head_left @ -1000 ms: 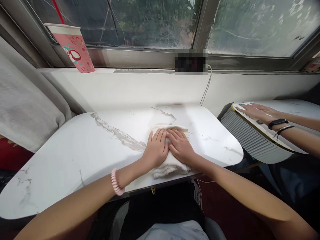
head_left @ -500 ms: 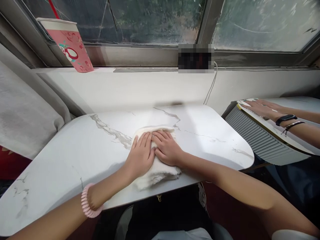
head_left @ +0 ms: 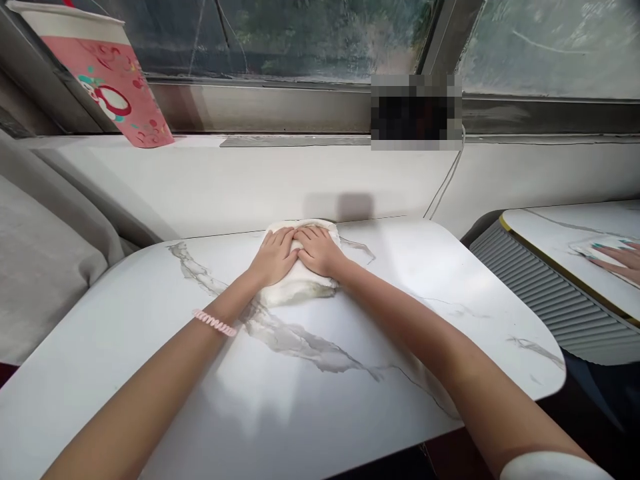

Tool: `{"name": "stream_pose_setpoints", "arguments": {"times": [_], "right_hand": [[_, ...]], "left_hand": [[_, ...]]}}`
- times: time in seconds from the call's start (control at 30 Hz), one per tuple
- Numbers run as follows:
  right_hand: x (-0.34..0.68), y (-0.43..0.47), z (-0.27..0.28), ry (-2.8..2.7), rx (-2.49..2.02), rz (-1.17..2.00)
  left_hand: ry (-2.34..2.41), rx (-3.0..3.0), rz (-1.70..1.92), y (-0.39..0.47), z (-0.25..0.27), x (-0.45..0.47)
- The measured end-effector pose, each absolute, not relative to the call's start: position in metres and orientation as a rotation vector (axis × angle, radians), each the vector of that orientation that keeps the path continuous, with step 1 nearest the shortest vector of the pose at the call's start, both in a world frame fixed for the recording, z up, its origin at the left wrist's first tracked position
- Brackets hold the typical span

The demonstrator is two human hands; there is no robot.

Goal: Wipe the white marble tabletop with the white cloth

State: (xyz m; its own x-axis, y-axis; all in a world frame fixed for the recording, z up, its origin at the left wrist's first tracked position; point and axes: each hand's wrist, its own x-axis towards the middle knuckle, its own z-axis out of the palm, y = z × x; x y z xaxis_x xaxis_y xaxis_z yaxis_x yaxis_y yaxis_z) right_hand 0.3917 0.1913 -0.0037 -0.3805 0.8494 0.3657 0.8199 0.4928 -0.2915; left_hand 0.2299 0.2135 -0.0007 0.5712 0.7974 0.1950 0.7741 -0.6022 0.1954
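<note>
A folded cream-white cloth lies on the white marble-patterned table, at its far edge by the wall. My left hand rests flat on the cloth's left half, fingers stretched forward. Beside it my right hand presses flat on the right half, with the two thumbs close together. Neither hand is wrapped round the cloth; its middle is hidden under them. A pink coiled band circles my left wrist.
On the sill at the left stands a pink paper cup. A blurred-out dark object sits on the sill, with a white cable hanging down. At the right, another person's hand lies on a white cloth on a second table.
Both my hands have pushed the cloth forward from the table's near part to its far edge. The other person's hand has shifted within the view, and the view itself has moved.
</note>
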Motion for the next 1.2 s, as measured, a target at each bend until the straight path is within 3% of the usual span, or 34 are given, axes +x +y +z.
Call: {"name": "stream_pose_setpoints", "arguments": {"times": [0.27,0.53,0.9,1.2], "right_hand": [[0.400,0.228,-0.001,-2.264,-1.395,0.127],[0.396,0.209,-0.001,-2.266,-1.414,0.050],[0.343,0.086,-0.004,-2.156,-1.389,0.038],[0.302,-0.013,0.000,-2.308,-1.136,0.038]], "left_hand": [[1.412,2.714,0.481,0.248,-0.004,0.241],[1.411,2.694,0.510,0.229,-0.004,0.238],[1.288,2.822,0.374,0.113,-0.001,0.182],[1.369,2.947,0.537,-0.005,-0.009,0.123]]}}
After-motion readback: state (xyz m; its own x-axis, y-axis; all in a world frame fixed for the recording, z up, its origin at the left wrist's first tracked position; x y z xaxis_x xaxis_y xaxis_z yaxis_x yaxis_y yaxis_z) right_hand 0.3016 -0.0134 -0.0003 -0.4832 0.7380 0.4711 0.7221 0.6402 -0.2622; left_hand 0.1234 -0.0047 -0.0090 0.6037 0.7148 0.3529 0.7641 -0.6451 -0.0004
